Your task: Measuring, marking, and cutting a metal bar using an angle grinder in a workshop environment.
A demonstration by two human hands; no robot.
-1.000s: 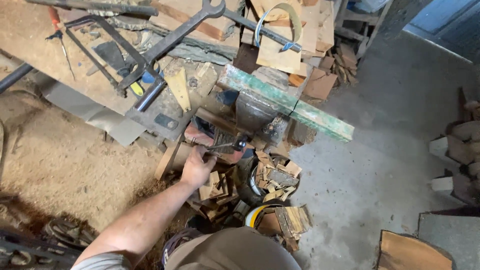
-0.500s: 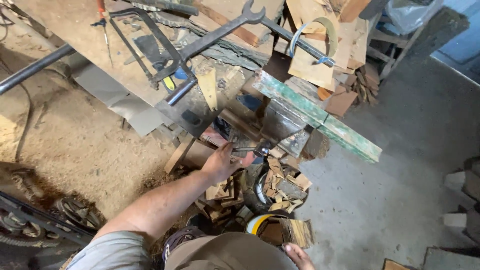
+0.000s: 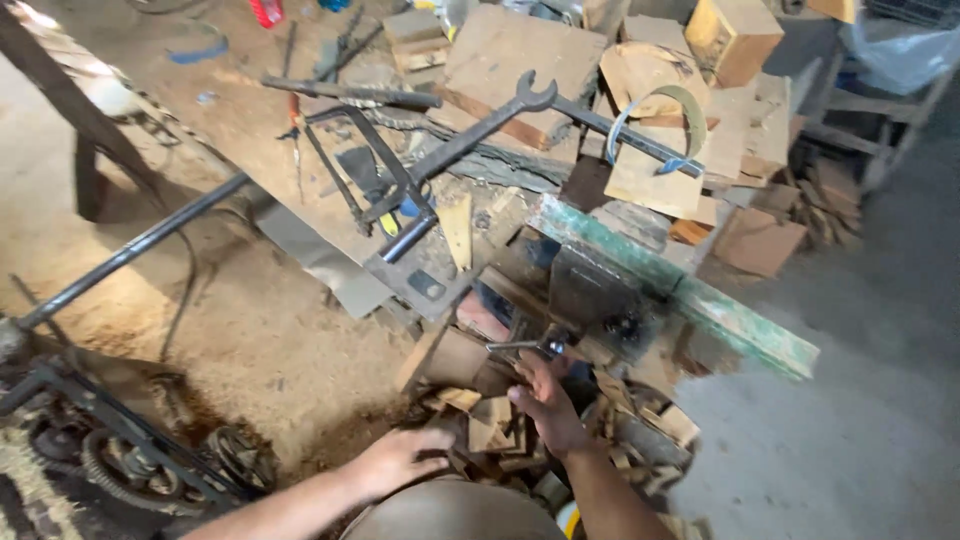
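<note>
Shiny metal vise handle [image 3: 520, 346]; rough wood scraps [image 3: 490, 425]; chipped green-painted beam [image 3: 680, 285].

Wood offcuts [image 3: 490, 425] crowd the hand [image 3: 545, 400]; green beam [image 3: 680, 290] blocks above.

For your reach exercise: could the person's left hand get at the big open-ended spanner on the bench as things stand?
Probably yes. The left hand is empty and low by the wood scraps; the spanner lies uncovered on top of the bench clutter, though well beyond it.

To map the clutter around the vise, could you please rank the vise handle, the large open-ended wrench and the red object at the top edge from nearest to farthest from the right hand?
From the right hand, in the head view:
1. Vise handle, right at its fingertips, just above it.
2. Large open-ended wrench, farther up, lying across the bench.
3. Red object, at the top edge, upper left.
</note>
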